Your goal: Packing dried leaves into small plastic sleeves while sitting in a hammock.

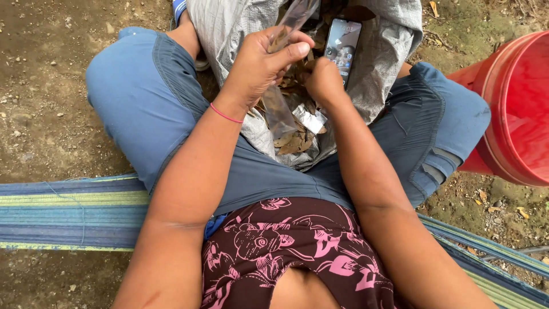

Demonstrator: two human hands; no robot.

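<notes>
Fingers of the left hand (260, 63) pinch a narrow clear plastic bag (284, 68) near its upper part, thumb pressed across it. The bag's long axis runs steeply, its top leaning up and to the right toward the upper frame edge, its lower end hanging down into a grey woven sack (380, 63) that lies open between the knees. Dry brown leaves (291, 142) fill the sack's mouth, and some show inside the bag at the pinch. The right hand (325, 82) is curled into a loose fist just right of the bag, down among the leaves; whether it holds anything cannot be told. A smartphone (342, 44) with a lit screen stands tilted in the sack, touching the right hand's far side. A crumpled silvery wrapper (311, 120) lies on the leaves below that hand. A red bucket (514, 109) crowds the right knee; bare dirt opens to the left. The person sits on a striped hammock (68, 212).
</notes>
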